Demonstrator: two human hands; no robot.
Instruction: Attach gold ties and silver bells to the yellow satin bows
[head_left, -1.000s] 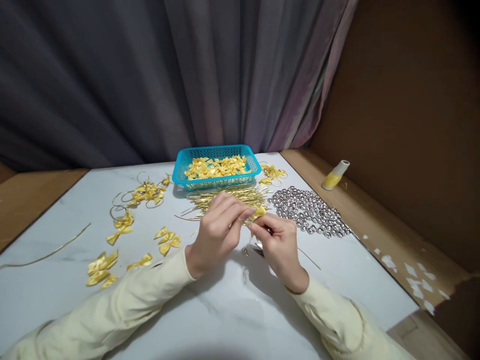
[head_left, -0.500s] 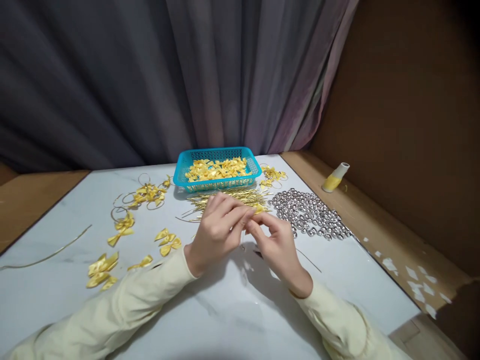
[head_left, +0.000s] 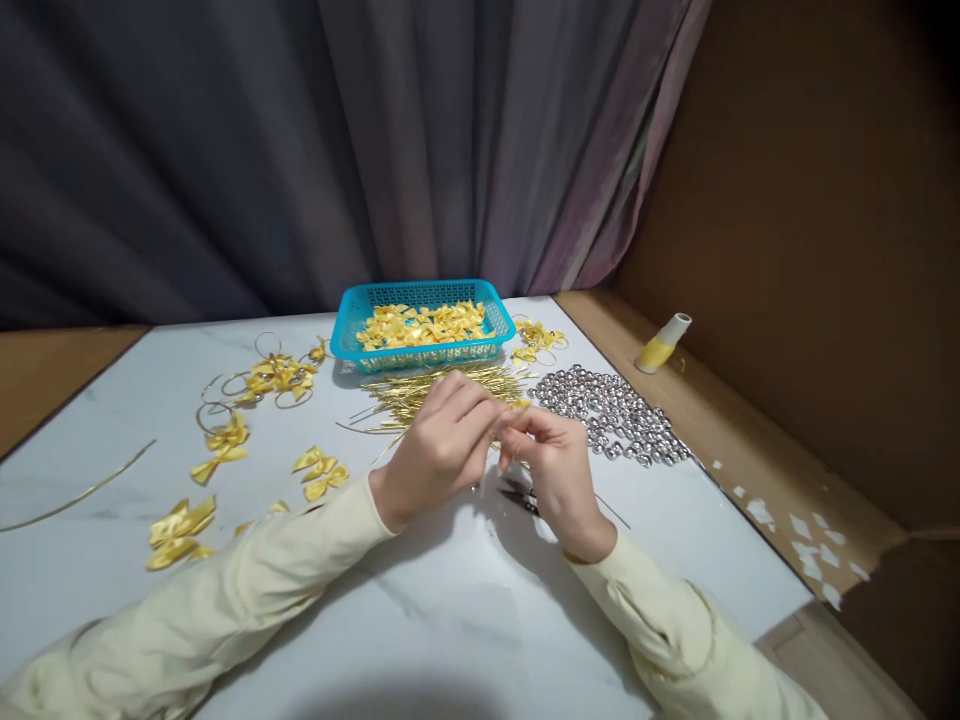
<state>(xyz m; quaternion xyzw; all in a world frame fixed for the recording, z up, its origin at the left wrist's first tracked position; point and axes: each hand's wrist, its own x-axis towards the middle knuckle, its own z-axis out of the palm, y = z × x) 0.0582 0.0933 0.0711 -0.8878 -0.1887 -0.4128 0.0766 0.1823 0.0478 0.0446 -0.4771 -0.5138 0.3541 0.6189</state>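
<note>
My left hand [head_left: 448, 440] and my right hand [head_left: 556, 468] meet over the middle of the white table, fingertips pinched together. A yellow ribbon bow [head_left: 520, 404] shows only as a sliver behind the fingertips, mostly hidden by them. Just beyond my left hand lies a heap of gold wire pieces [head_left: 405, 393]. Under my right hand, a dark pointed metal tool [head_left: 517, 495] rests on the table, partly covered. A pile of silver beads [head_left: 600, 405] spreads to the right of my right hand.
Behind the wires stands a blue basket [head_left: 346, 340] of yellow bows. Loose bows [head_left: 178, 530] and bows on wire loops [head_left: 277, 378] lie at left, near a long gold wire [head_left: 90, 492]. A white-and-yellow tube [head_left: 664, 343] and paper scraps [head_left: 802, 550] are beyond the right edge.
My fingertips have drawn closer together and cover more of the bow. More of the dark tool shows beneath my right hand. The whole view has shifted slightly.
</note>
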